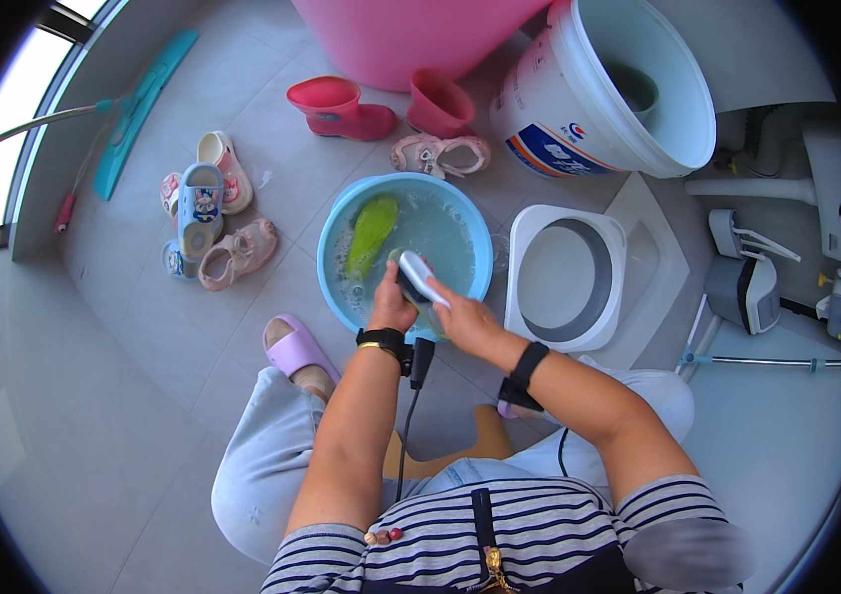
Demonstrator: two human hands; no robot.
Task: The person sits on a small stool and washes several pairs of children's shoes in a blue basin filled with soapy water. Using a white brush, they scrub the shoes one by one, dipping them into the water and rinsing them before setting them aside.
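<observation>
Over the near side of a light-blue plastic basin (485, 252) of soapy water, my right hand (468, 323) grips a white-and-grey scrubbing brush (420, 276). My left hand (393, 301) is closed around an item under the brush; it is partly hidden, and looks like a greenish shoe. A bright green shoe or insole (373, 234) lies in the water at the basin's left side.
Pink boots (361, 119), a pink sandal (439, 154) and a large white bucket (591, 96) stand beyond the basin. Children's shoes and clogs (201, 204) lie left. A white-and-grey folding basin (517, 275) sits right, beside a floor squeegee (762, 361).
</observation>
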